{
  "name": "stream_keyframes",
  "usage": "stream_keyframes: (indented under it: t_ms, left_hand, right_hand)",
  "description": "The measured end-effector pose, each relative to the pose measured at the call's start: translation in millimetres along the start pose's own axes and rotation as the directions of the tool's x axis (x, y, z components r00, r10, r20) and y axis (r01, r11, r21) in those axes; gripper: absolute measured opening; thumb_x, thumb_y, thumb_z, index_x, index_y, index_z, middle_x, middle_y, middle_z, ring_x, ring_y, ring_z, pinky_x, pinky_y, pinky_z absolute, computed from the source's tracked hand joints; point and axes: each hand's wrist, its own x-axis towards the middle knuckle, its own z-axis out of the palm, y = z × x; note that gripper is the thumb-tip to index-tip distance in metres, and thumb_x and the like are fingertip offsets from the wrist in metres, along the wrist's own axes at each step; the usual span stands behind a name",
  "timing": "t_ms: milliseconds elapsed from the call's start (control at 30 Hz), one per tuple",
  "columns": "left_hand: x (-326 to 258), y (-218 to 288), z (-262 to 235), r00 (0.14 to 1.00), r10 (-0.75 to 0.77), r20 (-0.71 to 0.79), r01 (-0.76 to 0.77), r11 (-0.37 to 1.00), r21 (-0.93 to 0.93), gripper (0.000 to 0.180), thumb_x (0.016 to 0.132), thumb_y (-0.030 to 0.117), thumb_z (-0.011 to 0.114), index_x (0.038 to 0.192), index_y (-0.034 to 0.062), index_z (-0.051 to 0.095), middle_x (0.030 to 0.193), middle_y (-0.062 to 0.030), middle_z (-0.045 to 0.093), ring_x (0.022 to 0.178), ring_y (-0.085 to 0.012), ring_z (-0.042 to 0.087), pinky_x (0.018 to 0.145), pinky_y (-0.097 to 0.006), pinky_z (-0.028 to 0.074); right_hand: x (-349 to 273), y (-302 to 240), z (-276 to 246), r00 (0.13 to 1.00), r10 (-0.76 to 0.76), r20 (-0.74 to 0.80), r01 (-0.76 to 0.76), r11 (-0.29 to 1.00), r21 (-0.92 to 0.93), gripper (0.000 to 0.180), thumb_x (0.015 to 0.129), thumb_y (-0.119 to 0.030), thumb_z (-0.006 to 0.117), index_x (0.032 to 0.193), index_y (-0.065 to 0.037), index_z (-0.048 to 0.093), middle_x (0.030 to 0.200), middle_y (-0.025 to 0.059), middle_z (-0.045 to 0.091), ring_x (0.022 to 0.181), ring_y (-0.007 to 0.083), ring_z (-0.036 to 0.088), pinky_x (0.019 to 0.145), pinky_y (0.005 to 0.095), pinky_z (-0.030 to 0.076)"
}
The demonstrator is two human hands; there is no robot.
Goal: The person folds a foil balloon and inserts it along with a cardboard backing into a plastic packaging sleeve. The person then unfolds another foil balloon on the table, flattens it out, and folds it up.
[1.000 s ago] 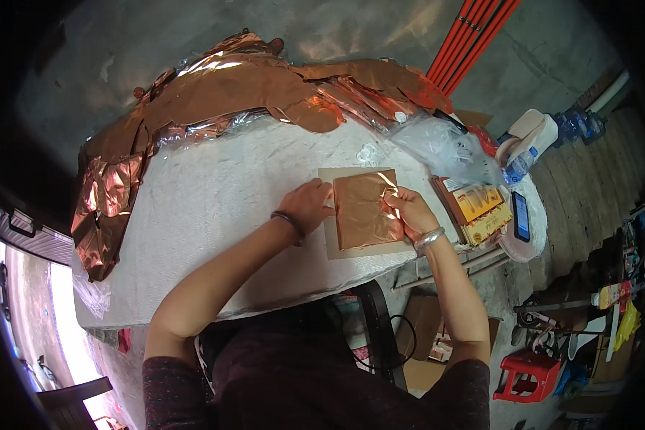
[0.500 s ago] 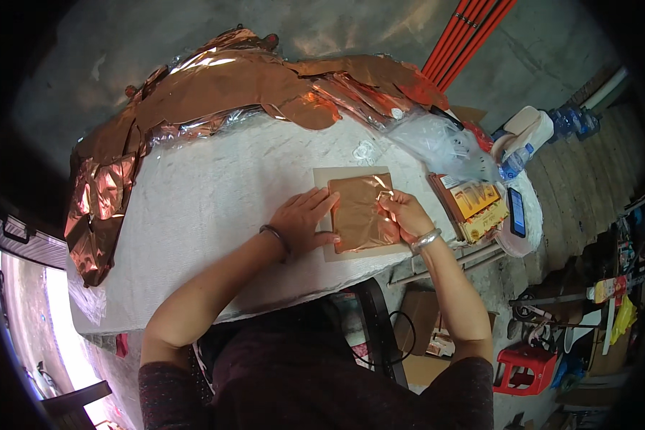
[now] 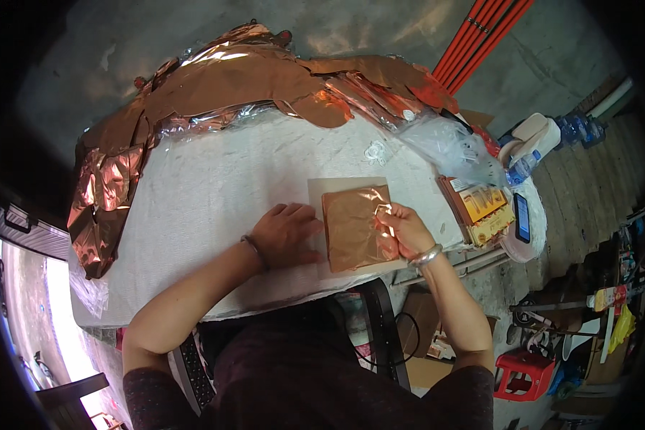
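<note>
The person sits at a table covered in white cloth, with a folded square of copper-coloured foil lying on a pale cardboard square just in front of them. The left hand lies flat at the foil's nine o'clock edge, fingers spread and pressing down on the cardboard beside it. The right hand is at the foil's three o'clock edge, its fingers pinched together on that crinkled edge. A silver bangle circles the right wrist. At twelve o'clock, along the table's far side, a long heap of loose copper foil sheets runs down the left edge. At two o'clock sits a clear plastic bag.
</note>
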Motion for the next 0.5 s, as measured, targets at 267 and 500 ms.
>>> stream_keyframes:
  t_ms: [267, 500]
  left_hand:
    - [-58, 0, -22, 1.000, -0.010, -0.026, 0.010, 1.000, 0.002, 0.048, 0.070, 0.040, 0.075, 0.108, 0.0135, 0.061, 0.111, -0.0103, 0.056, 0.105, -0.0285, 0.055, 0.091, -0.041, 0.044]
    - [-56, -5, -8, 0.985, -0.069, -0.161, 0.035, 0.978, -0.205, 0.052, 0.071, 0.036, 0.078, 0.112, 0.0104, 0.059, 0.118, -0.0137, 0.055, 0.110, -0.0334, 0.054, 0.093, -0.043, 0.043]
  right_hand:
    - [3, 20, 45, 0.998, -0.048, 0.034, 0.051, 0.993, -0.104, 0.010, 0.094, -0.012, 0.060, 0.095, -0.002, 0.062, 0.079, -0.0002, 0.060, 0.069, 0.0061, 0.054, 0.061, 0.0209, 0.045]
    - [5, 18, 52, 1.000, -0.007, 0.021, 0.009, 0.991, -0.130, 0.011, 0.094, -0.011, 0.059, 0.100, -0.002, 0.062, 0.086, 0.0006, 0.062, 0.074, 0.0070, 0.056, 0.065, 0.0212, 0.048]
